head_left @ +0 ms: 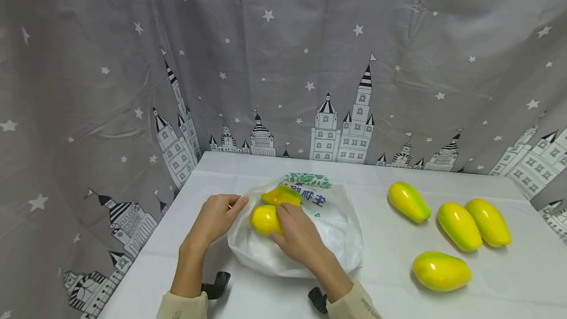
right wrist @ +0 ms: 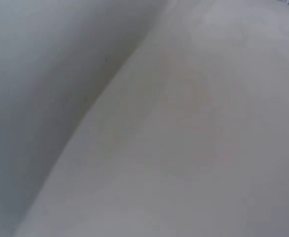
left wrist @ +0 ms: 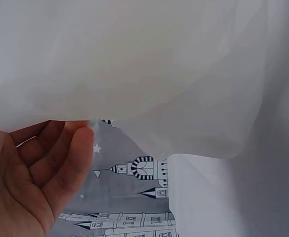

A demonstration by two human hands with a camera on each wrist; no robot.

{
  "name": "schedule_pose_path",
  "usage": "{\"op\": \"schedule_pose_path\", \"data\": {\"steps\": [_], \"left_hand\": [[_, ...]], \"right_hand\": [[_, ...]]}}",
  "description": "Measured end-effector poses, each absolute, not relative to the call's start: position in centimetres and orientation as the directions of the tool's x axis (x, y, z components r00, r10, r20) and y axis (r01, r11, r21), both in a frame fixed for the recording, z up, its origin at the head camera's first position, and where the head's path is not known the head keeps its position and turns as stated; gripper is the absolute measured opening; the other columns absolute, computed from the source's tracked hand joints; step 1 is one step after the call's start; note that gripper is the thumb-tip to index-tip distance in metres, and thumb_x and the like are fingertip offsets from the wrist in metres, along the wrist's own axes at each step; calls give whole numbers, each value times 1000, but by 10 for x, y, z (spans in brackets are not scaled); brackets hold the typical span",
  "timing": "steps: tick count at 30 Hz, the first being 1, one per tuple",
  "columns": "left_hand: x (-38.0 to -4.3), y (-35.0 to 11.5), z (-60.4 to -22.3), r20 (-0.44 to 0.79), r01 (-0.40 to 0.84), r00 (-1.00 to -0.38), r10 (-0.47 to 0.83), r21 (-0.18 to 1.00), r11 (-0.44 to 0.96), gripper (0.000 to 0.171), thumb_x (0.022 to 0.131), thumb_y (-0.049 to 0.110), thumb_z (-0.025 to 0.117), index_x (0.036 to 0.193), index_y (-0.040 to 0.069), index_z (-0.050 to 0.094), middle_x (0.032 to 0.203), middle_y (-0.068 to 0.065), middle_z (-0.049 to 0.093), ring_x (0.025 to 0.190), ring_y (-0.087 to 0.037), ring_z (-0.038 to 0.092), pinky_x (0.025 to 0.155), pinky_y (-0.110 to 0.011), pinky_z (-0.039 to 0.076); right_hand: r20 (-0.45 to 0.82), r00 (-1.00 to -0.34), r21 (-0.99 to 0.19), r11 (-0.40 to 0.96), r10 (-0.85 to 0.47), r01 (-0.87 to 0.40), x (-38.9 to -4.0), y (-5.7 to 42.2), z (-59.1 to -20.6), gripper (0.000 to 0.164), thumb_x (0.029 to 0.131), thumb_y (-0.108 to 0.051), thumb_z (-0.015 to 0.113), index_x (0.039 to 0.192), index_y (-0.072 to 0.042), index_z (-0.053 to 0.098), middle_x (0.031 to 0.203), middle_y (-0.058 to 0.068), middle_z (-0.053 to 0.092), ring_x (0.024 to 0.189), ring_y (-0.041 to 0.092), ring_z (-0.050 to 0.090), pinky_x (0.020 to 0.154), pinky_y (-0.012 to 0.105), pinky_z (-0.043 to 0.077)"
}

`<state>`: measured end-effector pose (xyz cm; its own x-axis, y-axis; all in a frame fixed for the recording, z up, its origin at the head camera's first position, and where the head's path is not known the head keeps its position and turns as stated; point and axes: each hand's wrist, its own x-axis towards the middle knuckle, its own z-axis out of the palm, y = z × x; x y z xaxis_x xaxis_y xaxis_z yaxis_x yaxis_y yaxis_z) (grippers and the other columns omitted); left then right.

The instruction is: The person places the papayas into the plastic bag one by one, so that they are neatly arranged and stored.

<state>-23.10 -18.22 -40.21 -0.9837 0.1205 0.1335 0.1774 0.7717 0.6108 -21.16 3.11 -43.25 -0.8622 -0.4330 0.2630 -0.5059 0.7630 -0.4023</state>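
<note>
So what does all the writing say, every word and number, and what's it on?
"生": the blue character at the right end of the writing on the white bag, as best I can tell.
Other blue characters next to it, on the bag: too blurred to read for sure.
Small marks on the left sleeve and right sleeve: too small to read.
Numbers: none I can read.

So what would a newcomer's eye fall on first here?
Probably the four glossy yellow-green fruits on the white table, right of the white bag. In the bag's mouth, the right hand grips a fifth fruit near a sixth fruit. Behind hangs a grey curtain with printed castles.
</note>
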Motion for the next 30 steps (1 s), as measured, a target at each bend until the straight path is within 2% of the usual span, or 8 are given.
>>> {"op": "schedule_pose_path", "data": {"steps": [10, 30], "left_hand": [[-233, -179, -403, 132, 168, -985, 110, 615, 770, 39, 102, 31, 54, 120, 0, 69, 112, -13, 70, 97, -25, 65, 90, -46, 52], [-231, -180, -405, 142, 170, -984, 105, 605, 777, 37, 102, 29, 54, 119, -1, 70, 107, -11, 71, 86, -20, 63, 85, -43, 54]], "right_hand": [[274, -853, -390, 760, -444, -521, -187, 71, -425, 55, 89, -30, 74, 133, -2, 58, 137, 12, 55, 127, 28, 50, 105, 44, 41], [412, -839, -354, 786, -356, -507, -151, 127, -431, 44, 85, -26, 78, 121, -5, 67, 125, 3, 63, 117, 20, 57, 97, 41, 48]]}}
